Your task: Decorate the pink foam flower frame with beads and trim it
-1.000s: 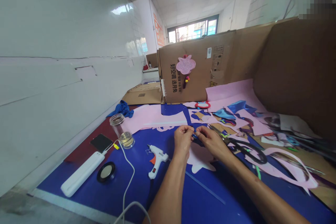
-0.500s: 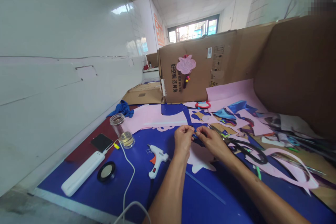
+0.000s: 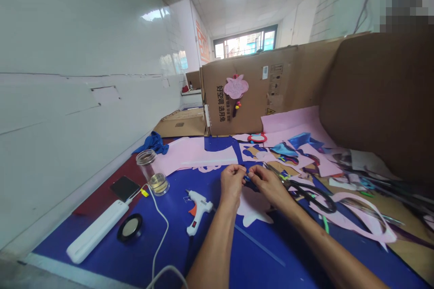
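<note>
My left hand (image 3: 232,186) and my right hand (image 3: 266,181) meet just above the table, fingertips pinched close together. Between them shows a small blue piece (image 3: 247,179), too small and too covered by the fingers to name. Beneath the hands lies a pale pink paper cutout (image 3: 253,211) with a wavy outline, partly hidden by my wrists. A white hot glue gun (image 3: 199,211) with an orange trigger rests left of my left forearm, its clear glue stick (image 3: 261,244) stretching behind it. Large black-handled scissors (image 3: 313,195) lie just right of my right hand.
At left are a glass jar (image 3: 152,174) with yellowish liquid, a phone (image 3: 125,188), a white power bank (image 3: 98,231) with a cable and a round black lid (image 3: 130,227). Pink scraps (image 3: 325,159) cover the right side. A cardboard box (image 3: 251,119) stands behind.
The view has shifted slightly, so most things appear a little further left and lower. My hands remain pinched together over the cutout, with only small finger movement.
</note>
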{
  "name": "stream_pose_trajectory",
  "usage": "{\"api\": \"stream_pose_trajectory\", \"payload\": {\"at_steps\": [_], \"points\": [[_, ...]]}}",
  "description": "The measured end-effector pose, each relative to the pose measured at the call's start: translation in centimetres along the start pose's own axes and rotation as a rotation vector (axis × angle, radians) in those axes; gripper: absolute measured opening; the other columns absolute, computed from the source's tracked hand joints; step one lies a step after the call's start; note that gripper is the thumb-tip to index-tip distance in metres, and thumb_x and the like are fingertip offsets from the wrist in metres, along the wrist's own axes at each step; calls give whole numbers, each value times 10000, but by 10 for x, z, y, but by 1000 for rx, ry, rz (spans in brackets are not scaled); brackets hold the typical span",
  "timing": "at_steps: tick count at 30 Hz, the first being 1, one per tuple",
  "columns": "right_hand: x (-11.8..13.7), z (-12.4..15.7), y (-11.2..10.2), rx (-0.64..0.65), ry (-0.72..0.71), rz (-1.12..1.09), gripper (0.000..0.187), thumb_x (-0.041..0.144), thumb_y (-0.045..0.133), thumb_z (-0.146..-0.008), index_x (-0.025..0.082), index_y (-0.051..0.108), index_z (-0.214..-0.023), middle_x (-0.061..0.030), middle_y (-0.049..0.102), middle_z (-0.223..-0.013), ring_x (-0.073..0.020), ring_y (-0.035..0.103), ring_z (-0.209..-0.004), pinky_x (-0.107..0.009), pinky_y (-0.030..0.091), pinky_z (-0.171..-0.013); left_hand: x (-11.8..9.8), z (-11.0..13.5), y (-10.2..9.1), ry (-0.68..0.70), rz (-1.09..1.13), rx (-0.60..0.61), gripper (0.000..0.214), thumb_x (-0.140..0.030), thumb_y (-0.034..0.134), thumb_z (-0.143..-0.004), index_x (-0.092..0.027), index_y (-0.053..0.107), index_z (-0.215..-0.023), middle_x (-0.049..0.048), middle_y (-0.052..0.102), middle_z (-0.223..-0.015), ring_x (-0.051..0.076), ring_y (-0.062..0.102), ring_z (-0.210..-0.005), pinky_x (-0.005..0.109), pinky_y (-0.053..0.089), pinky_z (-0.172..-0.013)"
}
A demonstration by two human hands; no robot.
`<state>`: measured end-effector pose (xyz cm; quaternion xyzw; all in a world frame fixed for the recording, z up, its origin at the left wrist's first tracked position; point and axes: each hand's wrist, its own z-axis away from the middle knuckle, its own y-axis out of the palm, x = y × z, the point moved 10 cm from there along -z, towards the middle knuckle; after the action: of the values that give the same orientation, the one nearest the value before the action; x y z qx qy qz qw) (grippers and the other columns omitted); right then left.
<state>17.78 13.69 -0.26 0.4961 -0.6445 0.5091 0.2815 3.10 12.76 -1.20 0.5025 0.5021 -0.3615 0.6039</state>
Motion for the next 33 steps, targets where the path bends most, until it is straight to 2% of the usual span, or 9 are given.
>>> {"api": "stream_pose_trajectory", "payload": {"at_steps": [6, 11, 15, 20, 28, 33], "points": [[2, 1, -2, -36, 12, -30, 260, 483, 572, -943, 240, 660, -916, -14, 684, -803, -201, 586, -700, -293, 449, -607, -8, 1, -1, 35, 1, -7, 177, -338, 758, -652, -173, 698, -677, -2, 611, -602, 85, 483, -502, 220, 357, -518], [6, 1, -3, -49, -10, -127, 243, 425, 586, -930, 226, 672, -1038, -30, 715, -914, -198, 624, -784, -299, 486, -681, -10, 2, 1, 38, -10, 4, 186, -354, 755, -639, -178, 702, -668, -1, 606, -591, 91, 481, -506, 225, 354, -518], [2, -1, -3, -47, 4, -218, 209, 340, 592, -886, 220, 682, -1032, -30, 713, -925, -201, 633, -819, -313, 493, -724, -9, 2, 1, 35, -9, 3, 217, -379, 759, -631, -174, 706, -678, 0, 606, -592, 89, 480, -506, 229, 359, -525], [0, -3, -7, -71, -2, -300, 253, 249, 563, -803, 220, 711, -1007, -26, 723, -909, -214, 649, -853, -337, 490, -779, -7, 1, 1, 35, -10, 9, 219, -377, 759, -644, -168, 713, -692, 0, 611, -592, 92, 487, -508, 230, 363, -527], [3, 0, -5, -58, 20, -323, 241, 379, 662, -813, 215, 718, -980, -42, 719, -882, -219, 626, -806, -338, 479, -719, -1, 0, 0, 11, -17, 3, 136, -298, 740, -685, -167, 704, -693, -11, 587, -563, 92, 485, -498, 229, 357, -528], [-8, 0, -4, -58, 50, -268, 289, 445, 686, -836, 215, 703, -1010, -51, 718, -892, -211, 611, -763, -334, 455, -659, 1, 2, 3, -3, -6, 12, 103, -263, 721, -703, -165, 689, -694, -15, 584, -573, 84, 472, -488, 230, 357, -528]]}}
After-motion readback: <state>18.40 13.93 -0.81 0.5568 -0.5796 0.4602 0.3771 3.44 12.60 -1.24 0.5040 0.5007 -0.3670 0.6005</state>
